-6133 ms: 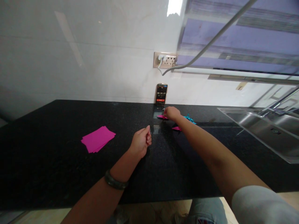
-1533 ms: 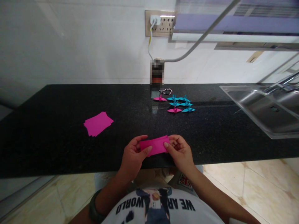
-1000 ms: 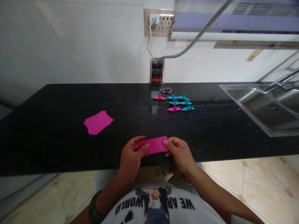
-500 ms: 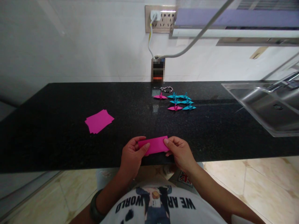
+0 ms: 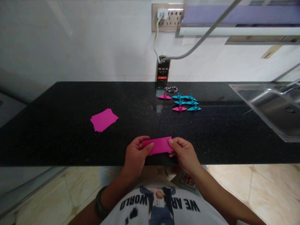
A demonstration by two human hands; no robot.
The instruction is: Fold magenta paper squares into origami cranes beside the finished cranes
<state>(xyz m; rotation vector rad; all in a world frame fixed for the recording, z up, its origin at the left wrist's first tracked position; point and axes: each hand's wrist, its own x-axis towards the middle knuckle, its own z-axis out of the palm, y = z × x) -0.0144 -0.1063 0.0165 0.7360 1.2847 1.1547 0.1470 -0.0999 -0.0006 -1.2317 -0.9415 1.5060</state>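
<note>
A folded pink sheet of origami paper [image 5: 161, 146], now a long rectangle, is held between my two hands over the front part of the counter. My left hand [image 5: 137, 154] is closed on its left end, thumb on top and fingers behind. At the right end, my right hand [image 5: 185, 153] pinches it with the thumb near the upper corner. Farther left on the counter lies a loose stack of pink paper [image 5: 104, 120]. Beyond my right hand sit several blue paper cranes [image 5: 194, 108] and two pink paper cranes [image 5: 179, 108].
A phone [image 5: 163, 70] showing a timer leans against the wall, with a cable running to the wall socket [image 5: 172, 18]. Beside it lies a beaded bracelet [image 5: 172, 89]. On the right, a steel sink [image 5: 269, 118] is set into the black counter [image 5: 58, 137].
The whole view has shifted slightly, so things appear a little farther right. Both hands keep the same hold on the folded pink paper.
</note>
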